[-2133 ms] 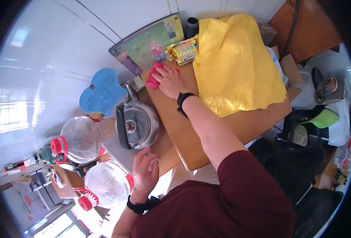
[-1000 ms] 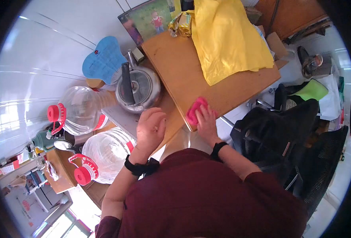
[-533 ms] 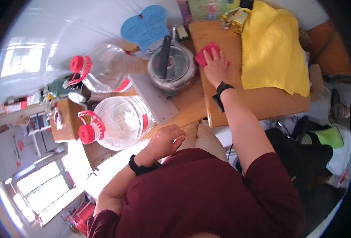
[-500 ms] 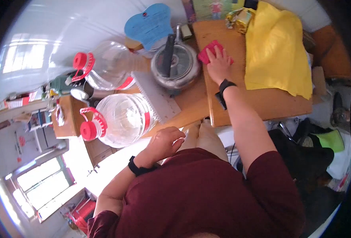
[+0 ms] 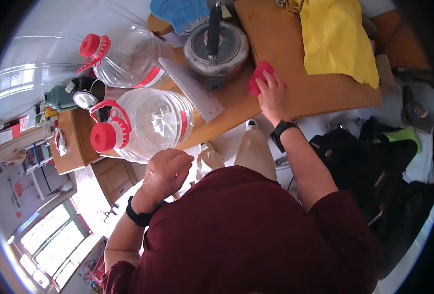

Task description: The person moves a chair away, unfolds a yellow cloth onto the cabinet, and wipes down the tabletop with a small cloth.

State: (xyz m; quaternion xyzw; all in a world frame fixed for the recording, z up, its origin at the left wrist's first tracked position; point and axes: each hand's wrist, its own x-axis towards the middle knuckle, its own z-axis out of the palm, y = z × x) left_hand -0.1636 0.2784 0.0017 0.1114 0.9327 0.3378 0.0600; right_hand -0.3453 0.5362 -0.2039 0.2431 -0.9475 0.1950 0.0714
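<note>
My right hand (image 5: 273, 98) presses a crumpled pink cloth (image 5: 256, 84) at the front left edge of the raised wooden board on the table, its fingers lying over the cloth. My left hand (image 5: 165, 171) hovers before my body with loosely bent fingers and nothing visible in it. Just beyond it, a large clear plastic bottle (image 5: 160, 117) with a red cap and handle stands at the table edge. Left of the pink cloth sits a pressure cooker (image 5: 227, 56) with a glass-like lid and a black handle.
A second red-capped bottle (image 5: 129, 59) stands behind the first. A grey-white panel (image 5: 190, 90) lies between bottles and cooker. A yellow cloth (image 5: 337, 41) drapes over the wooden board (image 5: 320, 93). Behind are a blue fan (image 5: 180, 12) and a dark pot (image 5: 95, 88). Black fabric (image 5: 349, 166) lies right.
My right hand has drawn the pink cloth toward me, to the board's front left edge. My left hand has shifted left, nearer the front bottle. The view has tilted downward.
</note>
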